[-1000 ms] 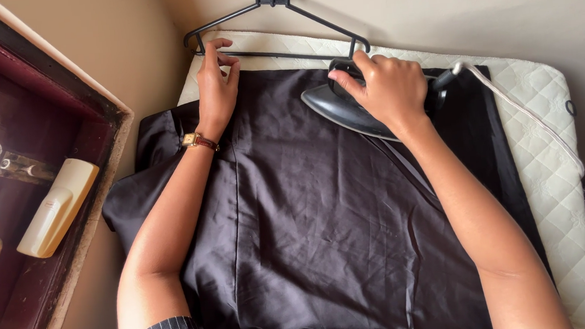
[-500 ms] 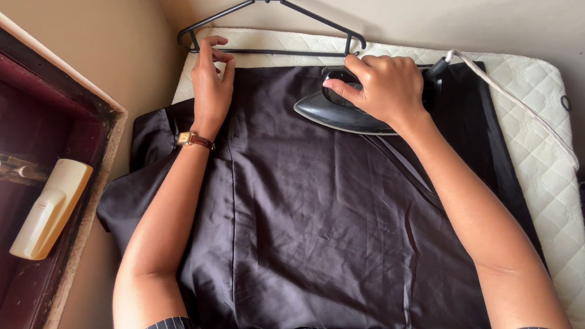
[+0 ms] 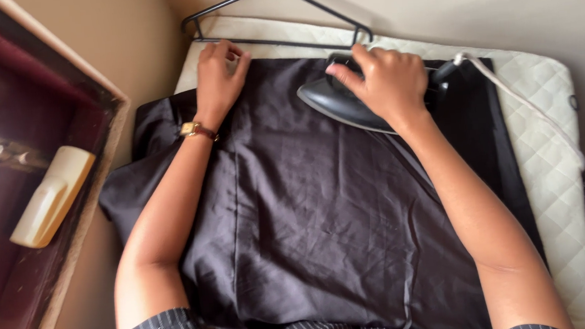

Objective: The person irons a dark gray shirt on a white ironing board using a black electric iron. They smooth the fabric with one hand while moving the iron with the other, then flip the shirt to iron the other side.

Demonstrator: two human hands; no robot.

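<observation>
While both forearms stretch forward across the board, the right hand (image 3: 390, 83) is clamped over the handle of one dark iron (image 3: 347, 104), which rests flat on the cloth near the far edge of the ironing pad (image 3: 548, 137). One left hand (image 3: 220, 80), fingers together and curled, palm down, presses the far left corner of one dark garment (image 3: 311, 219) spread over the pad; a wristwatch (image 3: 192, 129) circles that wrist. One white cord (image 3: 531, 107) runs from the iron's rear along the pad's right edge. One black wire hanger (image 3: 273, 13) lies beyond the far edge, touching the pad. One cream oblong fitting (image 3: 51, 197) sits in the dark window frame at left.
</observation>
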